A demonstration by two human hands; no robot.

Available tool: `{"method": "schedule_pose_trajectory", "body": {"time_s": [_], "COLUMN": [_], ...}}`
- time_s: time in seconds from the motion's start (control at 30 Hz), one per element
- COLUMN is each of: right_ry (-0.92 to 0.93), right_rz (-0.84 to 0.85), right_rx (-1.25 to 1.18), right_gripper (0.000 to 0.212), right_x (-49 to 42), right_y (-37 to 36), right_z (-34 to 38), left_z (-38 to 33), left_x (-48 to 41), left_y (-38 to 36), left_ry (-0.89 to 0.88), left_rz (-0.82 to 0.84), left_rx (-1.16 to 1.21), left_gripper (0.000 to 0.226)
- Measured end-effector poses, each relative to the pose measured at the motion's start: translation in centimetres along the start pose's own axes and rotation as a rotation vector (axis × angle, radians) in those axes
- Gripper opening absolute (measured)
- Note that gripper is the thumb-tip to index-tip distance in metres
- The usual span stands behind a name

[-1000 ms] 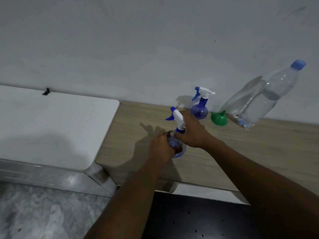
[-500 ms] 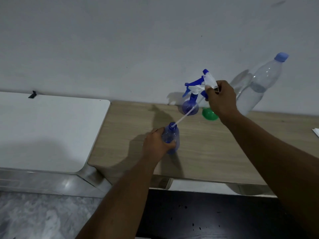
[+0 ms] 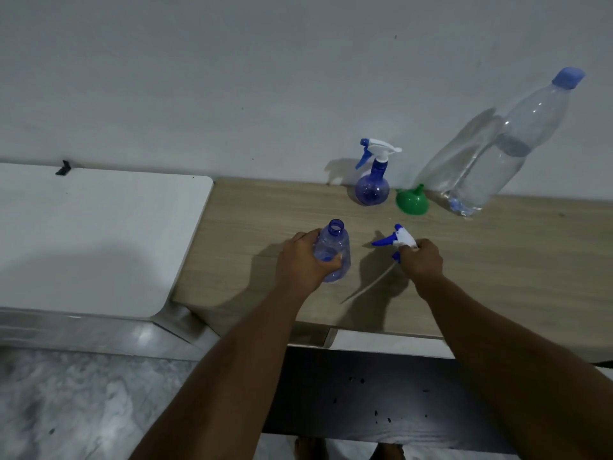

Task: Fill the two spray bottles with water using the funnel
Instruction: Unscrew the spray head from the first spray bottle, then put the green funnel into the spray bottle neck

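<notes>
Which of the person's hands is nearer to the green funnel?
Right. The right hand, holding the spray head, sits just in front of the green funnel; the left hand, gripping the open bottle, is farther left.

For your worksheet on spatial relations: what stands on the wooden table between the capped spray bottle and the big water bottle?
The green funnel, upside down, as the head view shows.

Right hand [image 3: 423, 260] covering back of sprayer head [image 3: 398, 240]; left hand [image 3: 303, 260] hiding bottle's [image 3: 333, 250] left side; both arms getting cropped at bottom edge.
</notes>
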State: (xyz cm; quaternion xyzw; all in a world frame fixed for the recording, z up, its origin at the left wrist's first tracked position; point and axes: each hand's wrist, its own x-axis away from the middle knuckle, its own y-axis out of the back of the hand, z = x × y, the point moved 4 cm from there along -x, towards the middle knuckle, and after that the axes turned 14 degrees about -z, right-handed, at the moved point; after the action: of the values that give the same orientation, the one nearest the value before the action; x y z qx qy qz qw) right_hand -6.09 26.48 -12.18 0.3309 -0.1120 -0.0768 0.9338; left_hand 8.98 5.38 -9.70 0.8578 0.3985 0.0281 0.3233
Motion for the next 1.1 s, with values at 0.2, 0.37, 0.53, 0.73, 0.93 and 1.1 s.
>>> {"method": "schedule_pose_trajectory", "body": {"time_s": [0.2,0.37,0.53,0.73,0.93,1.1], "right_ry": [0.088,0.208,0.419,0.735,0.735,0.778], "right_rz": [0.025,0.103,0.030,0.051,0.127,0.113], "right_rx": [0.112,0.387,0.625,0.721,0.908,0.934], "right_gripper": [0.037,0.052,0.062,0.072,0.066,0.043], "right_x": [-0.6,-1.4,-3.0,-8.1,-12.2,-12.4], "right_y": [-1.5,-1.4,-1.1,-2.2,-3.7,-3.8], "right_z": [0.0,0.4,2.9,7.3,8.6,7.9], "left_z": [0.0,-0.5,-0.9,-0.9,-0.4,-0.9], "left_x": [-0.2,-0.7,-1.4,-2.0,-2.1,-1.7], "left_y": [-0.3,-0.9,-2.0,-2.6,-2.7,-2.7], "left_ry": [0.001,-0.013,-0.027,-0.015,0.000,0.011], "left_rz": [0.007,0.022,0.017,-0.001,-0.019,-0.052], "left_rx": [0.003,-0.015,-0.006,0.018,0.025,0.034], "left_gripper": [0.051,0.054,0.055,0.061,0.061,0.061]}}
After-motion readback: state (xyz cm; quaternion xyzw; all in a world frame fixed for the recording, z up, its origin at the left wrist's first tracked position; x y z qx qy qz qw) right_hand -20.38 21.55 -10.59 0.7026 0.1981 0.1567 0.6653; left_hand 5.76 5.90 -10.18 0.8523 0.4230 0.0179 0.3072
